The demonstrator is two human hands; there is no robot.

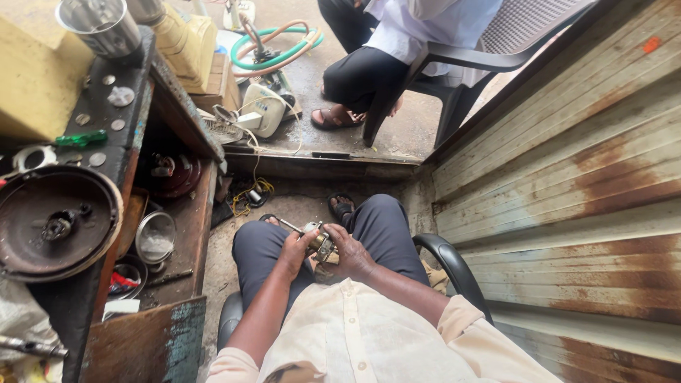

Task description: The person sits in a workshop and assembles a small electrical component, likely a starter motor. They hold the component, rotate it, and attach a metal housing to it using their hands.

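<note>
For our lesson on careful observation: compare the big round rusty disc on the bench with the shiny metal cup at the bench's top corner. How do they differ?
The rusty disc is dark brown and dull; the metal cup is bright and shiny. The disc is wide and shallow; the cup is narrow and tall. The disc lies flat, with a small part at its centre; the cup stands upright. Both are round, metal, and sit on the same bench.

Materials and finishes around the small metal part (pixel 319 241) on the lap.

The part is dull grey metal with brassy patches. Right of it, the corrugated sheet wall (pixel 567 184) is matt painted metal, rust-blotched. Left of it, the bench (pixel 106 298) is rough, worn wood bearing a dark, corroded metal disc (pixel 57 223). Beyond it, the chair (pixel 489 50) is smooth grey plastic.
</note>
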